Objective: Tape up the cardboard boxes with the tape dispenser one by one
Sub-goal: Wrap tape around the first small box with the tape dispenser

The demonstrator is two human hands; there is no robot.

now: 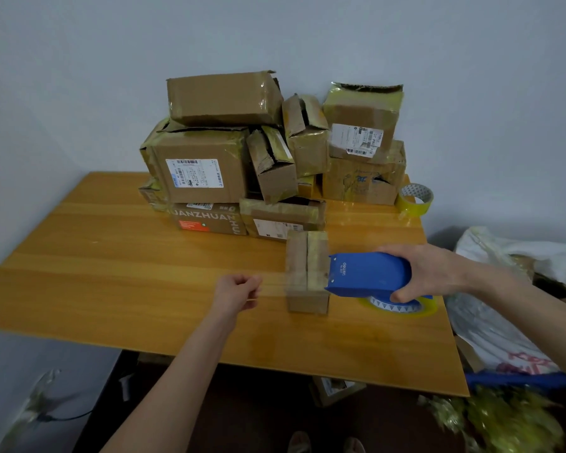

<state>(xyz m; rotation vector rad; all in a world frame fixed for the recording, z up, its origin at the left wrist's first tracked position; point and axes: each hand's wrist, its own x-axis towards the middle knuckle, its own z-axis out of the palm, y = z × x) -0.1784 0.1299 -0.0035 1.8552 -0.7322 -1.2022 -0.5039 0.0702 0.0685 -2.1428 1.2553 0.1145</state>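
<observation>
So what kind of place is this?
Probably a home packing corner: worn cardboard boxes piled on a wooden table, a spare tape roll, and a blue tape dispenser in the right hand.

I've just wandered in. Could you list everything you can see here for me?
small box: one, brown, mid-table, before the pile
box pile: roughly ten, brown with yellowish tape, table's back
tape dispenser: one, blue, right of small box
tape strip: one, clear, stretched from dispenser across small box
spare tape roll: one, yellowish, table's back right edge
table: one, orange wood, against the wall
plastic bag: one, white, right of table
left hand: one, pinches tape strip's end
right hand: one, grips tape dispenser
</observation>
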